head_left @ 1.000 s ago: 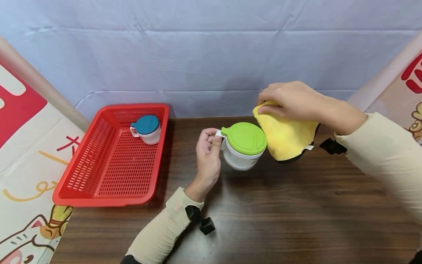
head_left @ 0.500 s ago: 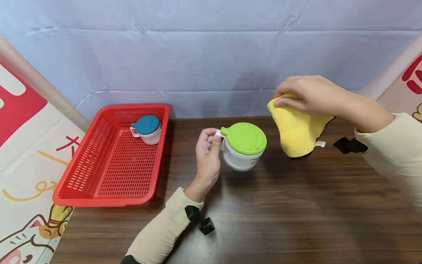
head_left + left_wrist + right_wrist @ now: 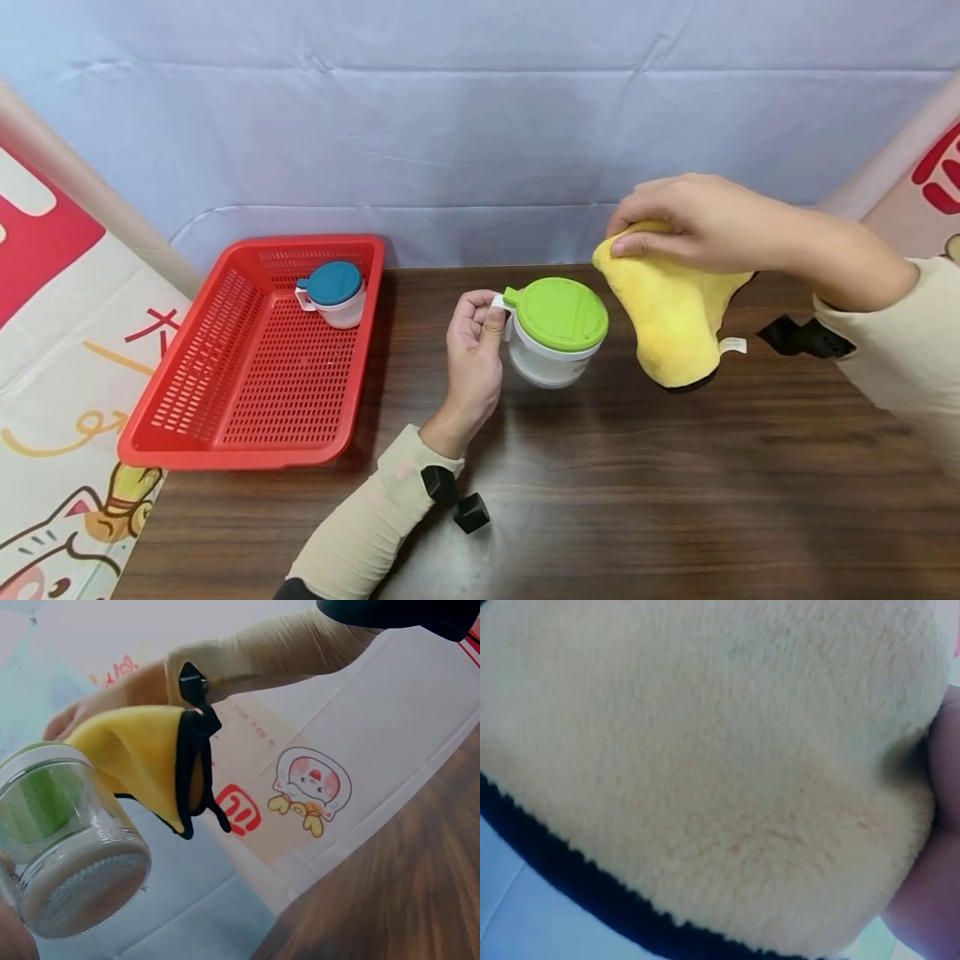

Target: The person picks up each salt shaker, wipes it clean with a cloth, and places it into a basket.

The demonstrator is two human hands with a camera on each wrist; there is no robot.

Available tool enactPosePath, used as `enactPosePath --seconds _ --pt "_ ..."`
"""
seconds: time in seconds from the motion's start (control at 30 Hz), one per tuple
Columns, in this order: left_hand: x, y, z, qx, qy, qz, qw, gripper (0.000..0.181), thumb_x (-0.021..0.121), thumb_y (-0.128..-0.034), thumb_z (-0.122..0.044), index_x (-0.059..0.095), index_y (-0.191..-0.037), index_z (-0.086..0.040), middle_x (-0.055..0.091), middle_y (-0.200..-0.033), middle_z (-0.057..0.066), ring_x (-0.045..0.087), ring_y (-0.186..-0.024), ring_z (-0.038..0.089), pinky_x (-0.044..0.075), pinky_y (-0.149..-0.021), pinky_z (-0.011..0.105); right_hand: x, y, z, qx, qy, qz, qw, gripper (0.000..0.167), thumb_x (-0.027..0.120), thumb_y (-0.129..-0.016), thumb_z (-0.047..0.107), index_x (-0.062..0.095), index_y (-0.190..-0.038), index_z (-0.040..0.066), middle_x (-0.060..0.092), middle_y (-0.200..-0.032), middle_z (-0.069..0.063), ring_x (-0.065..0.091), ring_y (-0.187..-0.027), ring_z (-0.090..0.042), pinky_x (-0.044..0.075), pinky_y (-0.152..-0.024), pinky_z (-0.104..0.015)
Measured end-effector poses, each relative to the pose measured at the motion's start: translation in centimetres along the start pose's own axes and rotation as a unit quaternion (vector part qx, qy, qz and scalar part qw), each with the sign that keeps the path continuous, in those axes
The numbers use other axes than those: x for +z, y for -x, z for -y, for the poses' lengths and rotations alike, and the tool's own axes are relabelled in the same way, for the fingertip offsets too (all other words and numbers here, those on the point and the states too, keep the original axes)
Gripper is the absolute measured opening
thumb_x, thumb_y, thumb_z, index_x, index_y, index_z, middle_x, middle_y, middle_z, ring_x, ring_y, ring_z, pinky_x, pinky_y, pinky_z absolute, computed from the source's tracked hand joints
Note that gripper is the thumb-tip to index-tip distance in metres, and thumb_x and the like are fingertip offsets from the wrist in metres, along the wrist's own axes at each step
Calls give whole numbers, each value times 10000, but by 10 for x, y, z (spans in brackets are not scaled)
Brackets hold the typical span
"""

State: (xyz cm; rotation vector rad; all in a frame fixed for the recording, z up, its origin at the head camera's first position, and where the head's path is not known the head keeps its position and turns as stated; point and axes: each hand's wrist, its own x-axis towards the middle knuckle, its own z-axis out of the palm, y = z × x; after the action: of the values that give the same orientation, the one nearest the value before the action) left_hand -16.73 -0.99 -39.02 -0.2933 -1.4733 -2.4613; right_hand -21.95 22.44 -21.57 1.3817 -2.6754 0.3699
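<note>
My left hand (image 3: 474, 354) grips the white handle of a clear seasoning jar (image 3: 551, 367) with a green lid (image 3: 562, 314), held up off the table. In the left wrist view the jar's ribbed glass base (image 3: 90, 892) faces the camera. Off to the jar's right, my right hand (image 3: 693, 221) pinches a yellow cleaning cloth (image 3: 667, 308) with dark edging, its lower part hanging down. A gap separates cloth and jar in the head view. Fuzzy cloth (image 3: 705, 772) fills most of the right wrist view and hides much of that hand.
A red perforated basket (image 3: 236, 458) stands on the left of the dark wooden table (image 3: 637, 500). Inside it, at the back right, sits a similar jar with a blue lid (image 3: 335, 283). A pale cloth backdrop (image 3: 450, 125) rises behind the table.
The right hand first drew the cloth away from the jar to the right, then came slightly back left. My left hand and the green-lidded jar have stayed almost still.
</note>
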Motion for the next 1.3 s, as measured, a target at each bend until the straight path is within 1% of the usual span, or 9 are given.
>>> enactPosePath --seconds 0.1,0.23,0.43,0.6,0.73,0.87,0.97,1.13,1.3 --pt "1 0 0 -4 -21 36 10000 96 484 -1018 89 533 -1081 36 653 -845 -62 607 -876 59 459 -834 213 -1 -9 11 -237 -316 89 9992 128 709 -968 134 715 -970 262 622 -921 166 538 -793 -56 423 -719 -249" --pt "2 1 -1 -10 -42 58 10000 86 499 -1016 73 533 -1078 23 649 -846 -66 596 -867 54 454 -823 212 3 -22 24 -455 -623 238 9967 139 695 -975 119 709 -954 256 632 -920 162 560 -803 -51 447 -724 -252" --pt "3 2 0 6 -15 113 9999 74 509 -1018 54 533 -1076 15 635 -842 -58 574 -841 51 445 -795 208 14 -39 40 -363 -769 558 9948 98 674 -1001 190 705 -932 252 636 -898 163 569 -818 -40 473 -751 -300" --pt "3 3 0 57 36 223 9997 90 542 -1026 -35 529 -1092 25 645 -862 -59 588 -876 71 454 -835 228 26 -48 45 -314 -662 655 9952 90 682 -999 235 691 -910 239 637 -870 142 574 -806 -37 484 -758 -317" --pt "3 3 0 99 95 287 9995 161 569 -1017 -104 527 -1100 27 651 -873 -64 589 -899 86 453 -861 239 35 -50 45 -178 -575 615 9963 115 717 -974 249 662 -875 240 615 -838 127 553 -763 -49 475 -728 -321" --pt "3 4 0 69 166 283 9994 110 553 -1026 -69 528 -1095 13 649 -869 -66 593 -901 71 460 -853 224 39 -48 44 -126 -531 529 9971 129 738 -958 244 649 -866 236 606 -846 116 541 -758 -60 471 -716 -328" --pt "2 4 2 57 217 259 9994 103 559 -1021 -74 531 -1088 0 647 -860 -67 591 -895 67 460 -847 221 41 -47 44 -155 -438 475 9978 131 743 -953 248 646 -867 237 604 -858 113 541 -772 -59 474 -718 -332" --pt "2 3 4 85 241 250 9994 197 592 -988 -170 531 -1087 -11 645 -852 -75 587 -892 62 456 -845 220 41 -45 44 -136 -299 409 9986 138 743 -953 251 639 -863 245 603 -876 110 541 -790 -62 475 -723 -342" --pt "1 3 4 89 255 229 9994 208 589 -990 -173 527 -1094 -5 641 -844 -73 585 -893 63 458 -850 215 41 -43 42 -113 -195 295 9993 140 746 -950 246 640 -859 249 607 -886 110 543 -800 -68 478 -727 -351"
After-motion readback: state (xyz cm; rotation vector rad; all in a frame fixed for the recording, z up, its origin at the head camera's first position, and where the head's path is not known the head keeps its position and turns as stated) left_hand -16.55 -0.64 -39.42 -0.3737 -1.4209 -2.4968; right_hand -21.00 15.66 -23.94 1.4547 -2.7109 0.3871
